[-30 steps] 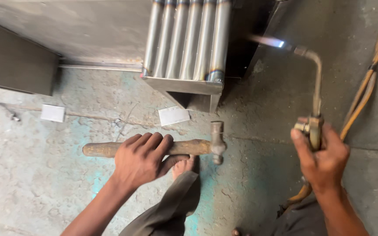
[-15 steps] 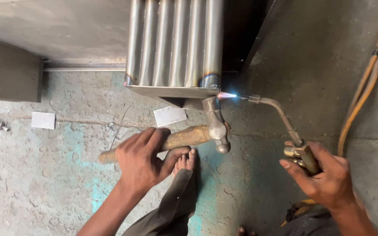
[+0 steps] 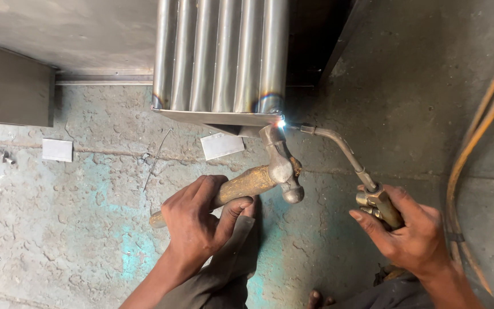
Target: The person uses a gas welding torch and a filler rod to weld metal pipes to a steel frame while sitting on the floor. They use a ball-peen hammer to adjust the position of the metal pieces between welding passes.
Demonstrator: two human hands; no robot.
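My left hand (image 3: 198, 220) grips the wooden handle of a ball-peen hammer (image 3: 278, 166); its steel head sits just under the lower right corner of a row of upright steel tubes (image 3: 221, 57) welded to a flat strip. My right hand (image 3: 413, 232) holds the brass body of a gas torch (image 3: 344, 151). Its bent nozzle points left, and a small bright flame (image 3: 281, 122) touches that same tube corner, where the metal is heat-tinted blue and brown.
Orange gas hoses (image 3: 481, 137) run down the right side of the concrete floor. Small white plates (image 3: 222, 145) (image 3: 57, 150) and a thin wire (image 3: 156, 159) lie on the floor. A grey metal sheet (image 3: 10, 94) stands at left. My leg and bare toes (image 3: 315, 298) are below.
The torch swung down and left from pointing in the air until its flame met the tube corner. The hammer lifted off the floor toward that corner. The view moved closer.
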